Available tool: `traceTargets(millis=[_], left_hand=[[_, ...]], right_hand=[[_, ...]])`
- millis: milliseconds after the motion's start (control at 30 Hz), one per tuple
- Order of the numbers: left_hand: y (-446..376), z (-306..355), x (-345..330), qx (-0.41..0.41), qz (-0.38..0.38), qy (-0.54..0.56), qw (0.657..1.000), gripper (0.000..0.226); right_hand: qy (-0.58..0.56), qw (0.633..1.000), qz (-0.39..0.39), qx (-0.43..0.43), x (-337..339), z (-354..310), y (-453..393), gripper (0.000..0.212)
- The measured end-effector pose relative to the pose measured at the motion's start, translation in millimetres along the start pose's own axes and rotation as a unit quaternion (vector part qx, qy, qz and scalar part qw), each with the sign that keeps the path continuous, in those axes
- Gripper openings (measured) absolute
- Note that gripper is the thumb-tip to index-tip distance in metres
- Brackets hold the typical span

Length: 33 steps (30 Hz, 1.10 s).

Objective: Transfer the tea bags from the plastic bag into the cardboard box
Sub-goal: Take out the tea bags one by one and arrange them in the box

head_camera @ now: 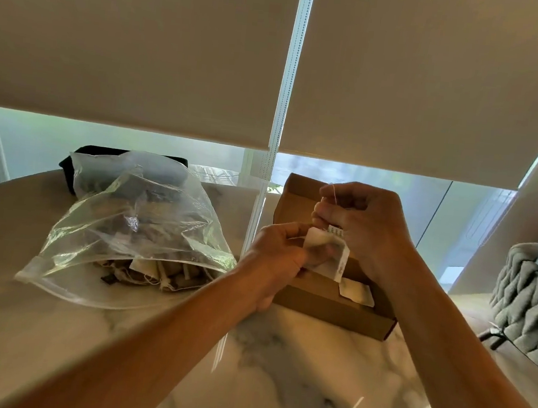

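Here: both hands, left (277, 251) and right (364, 220), pinched one tea bag (328, 255) above cardboard box (324, 301); one tea bag inside (356, 291); plastic bag (132, 232) held many.

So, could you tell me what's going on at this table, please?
A person is moving tea bags from a plastic bag into a cardboard box. Right now both hands hold one tea bag above the open box: the left hand grips the bag itself, and the right hand pinches its string and tag. One tea bag already lies in the box. Many remain in the plastic bag, lying open on the marble table.
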<state>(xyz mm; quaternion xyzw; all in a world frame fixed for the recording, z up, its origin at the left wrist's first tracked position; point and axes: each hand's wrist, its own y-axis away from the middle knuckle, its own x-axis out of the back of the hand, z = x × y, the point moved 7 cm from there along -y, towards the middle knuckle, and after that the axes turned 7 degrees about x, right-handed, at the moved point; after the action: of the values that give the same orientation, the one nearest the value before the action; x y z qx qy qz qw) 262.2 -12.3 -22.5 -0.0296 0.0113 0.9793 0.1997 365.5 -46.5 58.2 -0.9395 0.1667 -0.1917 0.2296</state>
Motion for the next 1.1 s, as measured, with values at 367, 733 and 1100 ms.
traceTargets(millis=[367, 733, 1100], left_hand=[[-7.4, -6.5, 5.8, 0.026, 0.014, 0.021, 0.999, 0.023], [-1.5, -3.8, -9.1, 0.082, -0.077, 0.119, 0.987, 0.021], [-0.1, 1.5, -12.1, 0.02, -0.047, 0.071, 0.996, 0.02]], right_hand=[[-0.087, 0.996, 0.004, -0.016, -0.2, -6.9, -0.7, 0.012], [-0.019, 1.0, -0.008, -0.01, 4.0, 0.3, 0.7, 0.013], [-0.035, 0.999, 0.014, -0.011, 7.5, 10.7, 2.4, 0.013]])
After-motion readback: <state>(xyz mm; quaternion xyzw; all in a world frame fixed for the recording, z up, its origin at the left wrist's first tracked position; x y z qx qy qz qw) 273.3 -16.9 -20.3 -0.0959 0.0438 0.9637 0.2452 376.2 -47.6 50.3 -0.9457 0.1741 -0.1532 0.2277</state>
